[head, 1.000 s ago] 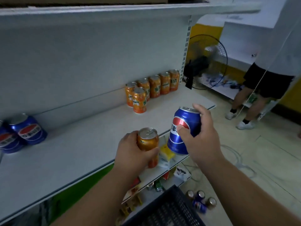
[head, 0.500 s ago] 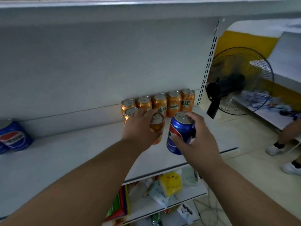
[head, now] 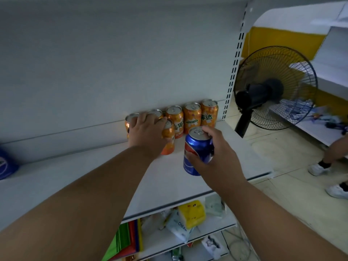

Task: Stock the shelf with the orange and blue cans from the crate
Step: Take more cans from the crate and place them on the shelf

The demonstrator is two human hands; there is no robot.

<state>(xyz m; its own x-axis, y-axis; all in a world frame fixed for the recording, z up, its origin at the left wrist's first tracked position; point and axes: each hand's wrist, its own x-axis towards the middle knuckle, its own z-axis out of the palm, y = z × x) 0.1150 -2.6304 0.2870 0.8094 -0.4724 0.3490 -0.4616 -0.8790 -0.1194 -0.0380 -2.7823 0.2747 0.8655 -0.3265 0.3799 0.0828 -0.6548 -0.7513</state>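
Left hand (head: pixel 146 133) has set its gripped orange can (head: pixel 168 137) onto shelf (head: pixel 94 178); right hand (head: pixel 216 157) grips blue can (head: pixel 197 149).

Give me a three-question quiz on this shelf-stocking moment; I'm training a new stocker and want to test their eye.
1. True or false: the right hand holds the blue can above the shelf.
2. Which can does the left hand grip? A) a blue one B) the front orange can C) none
3. Fill in: beyond the shelf's right end stands a black ____.

Key: 1 true; 2 B; 3 fan.
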